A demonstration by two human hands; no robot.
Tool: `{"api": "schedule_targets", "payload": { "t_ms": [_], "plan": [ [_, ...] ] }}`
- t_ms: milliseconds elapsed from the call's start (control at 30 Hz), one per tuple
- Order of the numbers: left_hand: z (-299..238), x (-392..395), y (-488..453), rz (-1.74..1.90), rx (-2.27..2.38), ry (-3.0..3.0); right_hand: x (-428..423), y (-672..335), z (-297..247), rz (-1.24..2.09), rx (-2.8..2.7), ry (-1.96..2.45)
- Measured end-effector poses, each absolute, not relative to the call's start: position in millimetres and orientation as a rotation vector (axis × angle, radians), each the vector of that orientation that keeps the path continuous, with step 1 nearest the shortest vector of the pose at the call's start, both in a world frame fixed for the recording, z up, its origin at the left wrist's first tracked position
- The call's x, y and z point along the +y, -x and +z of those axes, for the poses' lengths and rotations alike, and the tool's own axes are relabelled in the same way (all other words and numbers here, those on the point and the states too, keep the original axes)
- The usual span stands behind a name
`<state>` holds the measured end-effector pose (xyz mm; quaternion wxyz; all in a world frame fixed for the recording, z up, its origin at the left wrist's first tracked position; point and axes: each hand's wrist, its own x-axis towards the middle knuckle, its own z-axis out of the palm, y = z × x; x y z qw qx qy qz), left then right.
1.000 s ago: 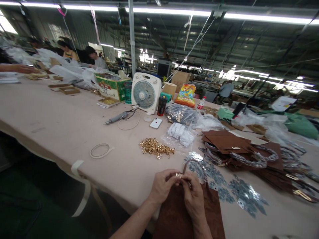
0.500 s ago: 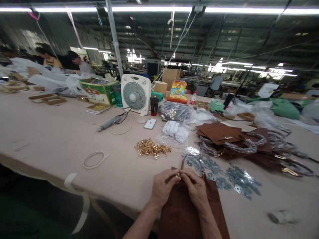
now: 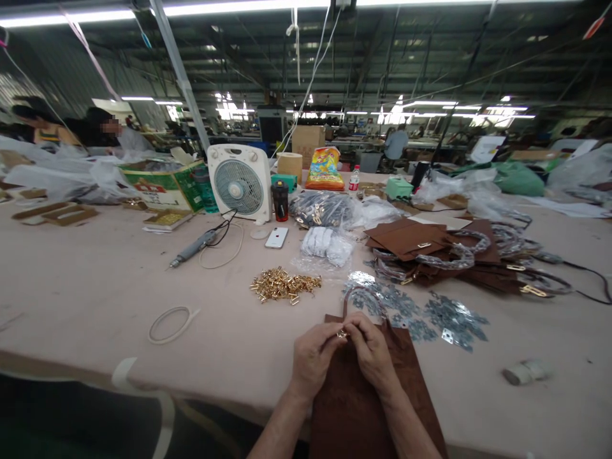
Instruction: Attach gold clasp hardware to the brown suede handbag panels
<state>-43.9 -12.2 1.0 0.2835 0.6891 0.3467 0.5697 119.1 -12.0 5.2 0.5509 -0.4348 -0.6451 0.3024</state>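
Note:
A brown bag piece (image 3: 363, 401) lies at the table's near edge under both my hands. My left hand (image 3: 315, 357) and my right hand (image 3: 373, 350) meet at its top edge, fingers pinched together on a small gold metal fitting (image 3: 342, 333). A wrapped handle loop (image 3: 363, 299) rises from the bag just beyond my fingers. A heap of gold fittings (image 3: 282, 285) lies a little farther out to the left. Shiny silver scraps (image 3: 430, 315) are scattered to the right.
A stack of brown bags with wrapped handles (image 3: 454, 255) fills the right. Behind stand a white fan (image 3: 239, 185), a phone (image 3: 276, 237), an electric screwdriver (image 3: 194, 247), plastic bags of parts (image 3: 329, 210) and a green carton (image 3: 162, 185). People sit at the far left. A tape roll (image 3: 523, 371) lies right.
The view has swung to the right and slightly down. My hands stay pinched on the fitting at the bag's top edge, with only small finger movements.

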Motion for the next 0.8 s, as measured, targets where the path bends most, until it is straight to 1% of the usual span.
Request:
{"api": "schedule_targets", "payload": {
  "t_ms": [233,367,433,500,633,800],
  "plan": [
    [4.5,-13.5,42.4,1.469,0.993,-1.77,-12.3,-120.4,3.6,0.882,-1.366,1.015],
    [7.3,-14.1,39.3,1.434,0.967,-1.62,-10.8,-119.5,-9.3,1.156,-1.069,0.983],
    [6.7,-14.2,38.6,1.402,0.944,-1.589,-10.1,-118.7,-12.9,1.266,-1.031,0.942],
    [4.9,-13.5,39.0,1.389,0.946,-1.627,-10.5,-118.1,-10.7,1.285,-1.108,0.935],
    [1.5,-11.0,41.2,1.457,0.977,-1.81,-13.3,-118.1,3.9,1.186,-1.276,0.948],
    [3.7,-10.6,42.5,1.456,1.038,-1.885,-14.3,-117.9,5.2,1.33,-1.128,0.926]
  ]
}}
